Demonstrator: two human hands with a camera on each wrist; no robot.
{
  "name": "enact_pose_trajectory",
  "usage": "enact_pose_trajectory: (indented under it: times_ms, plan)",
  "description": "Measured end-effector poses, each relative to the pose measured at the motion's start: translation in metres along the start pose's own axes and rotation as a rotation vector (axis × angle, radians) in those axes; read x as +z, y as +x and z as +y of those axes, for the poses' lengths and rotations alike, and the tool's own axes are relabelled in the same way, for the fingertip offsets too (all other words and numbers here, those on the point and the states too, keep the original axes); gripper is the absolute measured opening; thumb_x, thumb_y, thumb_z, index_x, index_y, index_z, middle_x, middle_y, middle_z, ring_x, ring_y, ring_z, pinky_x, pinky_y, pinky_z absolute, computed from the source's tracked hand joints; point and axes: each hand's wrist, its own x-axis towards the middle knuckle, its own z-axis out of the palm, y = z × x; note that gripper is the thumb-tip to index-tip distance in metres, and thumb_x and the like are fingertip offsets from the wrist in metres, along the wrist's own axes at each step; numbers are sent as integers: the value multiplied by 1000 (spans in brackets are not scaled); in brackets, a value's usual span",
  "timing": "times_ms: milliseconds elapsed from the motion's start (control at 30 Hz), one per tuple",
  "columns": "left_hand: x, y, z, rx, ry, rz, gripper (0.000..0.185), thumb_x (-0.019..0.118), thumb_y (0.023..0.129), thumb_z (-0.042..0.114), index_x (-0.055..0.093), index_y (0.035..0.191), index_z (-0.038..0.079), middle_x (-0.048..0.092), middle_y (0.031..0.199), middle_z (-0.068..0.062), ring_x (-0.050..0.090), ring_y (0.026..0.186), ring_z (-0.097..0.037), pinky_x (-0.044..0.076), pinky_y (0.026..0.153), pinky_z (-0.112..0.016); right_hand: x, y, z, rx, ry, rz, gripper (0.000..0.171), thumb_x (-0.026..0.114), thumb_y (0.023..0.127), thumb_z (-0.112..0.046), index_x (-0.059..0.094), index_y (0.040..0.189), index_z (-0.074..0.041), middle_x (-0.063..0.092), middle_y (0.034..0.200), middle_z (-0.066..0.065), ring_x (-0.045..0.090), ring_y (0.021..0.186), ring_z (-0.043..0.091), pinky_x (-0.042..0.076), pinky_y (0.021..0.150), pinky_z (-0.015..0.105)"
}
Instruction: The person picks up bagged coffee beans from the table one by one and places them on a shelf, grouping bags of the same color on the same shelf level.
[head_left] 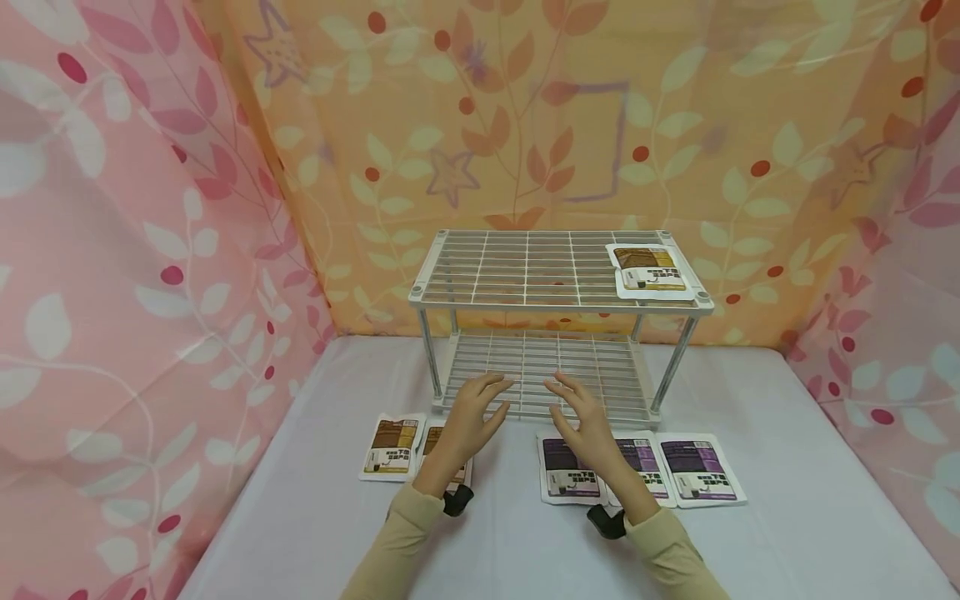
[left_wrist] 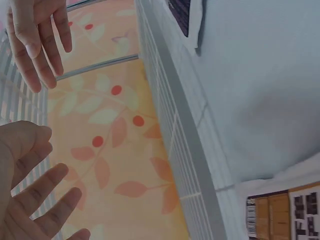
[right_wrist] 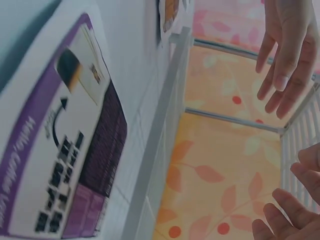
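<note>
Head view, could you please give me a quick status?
Left hand and right hand open, holding nothing. Both hover before the wire rack. Purple packets lie flat below. Nothing between.

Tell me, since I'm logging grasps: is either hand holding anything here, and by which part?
Nothing is held. The left hand and right hand hover open, fingers spread, in front of the wire rack, above the packets.

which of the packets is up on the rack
The brown packet at the right end of the rack's top shelf; every other packet lies on the table.
</note>
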Motion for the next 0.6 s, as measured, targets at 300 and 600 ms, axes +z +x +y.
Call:
enact_pose_trajectory:
  times_ms: [300, 600]
  plan:
    - [-1, -23, -12, -84, -2, -23, 38, 69, 84, 13, 61, 121, 12, 58, 123, -7, 52, 114, -25, 44, 96, -42, 20, -9, 1, 15, 36, -49, 39, 62, 86, -5, 57, 125, -6, 48, 134, 17, 43, 122, 39, 38, 94, 62]
    - [-8, -46, -22, -223, -5, -102, 38, 68, 84, 15, 61, 121, 10, 57, 123, -13, 53, 114, -31, 46, 93, -48, 38, -17, -2, -15, 55, -89, 38, 62, 86, -6, 56, 124, -3, 49, 131, 21, 46, 119, 40, 42, 90, 60]
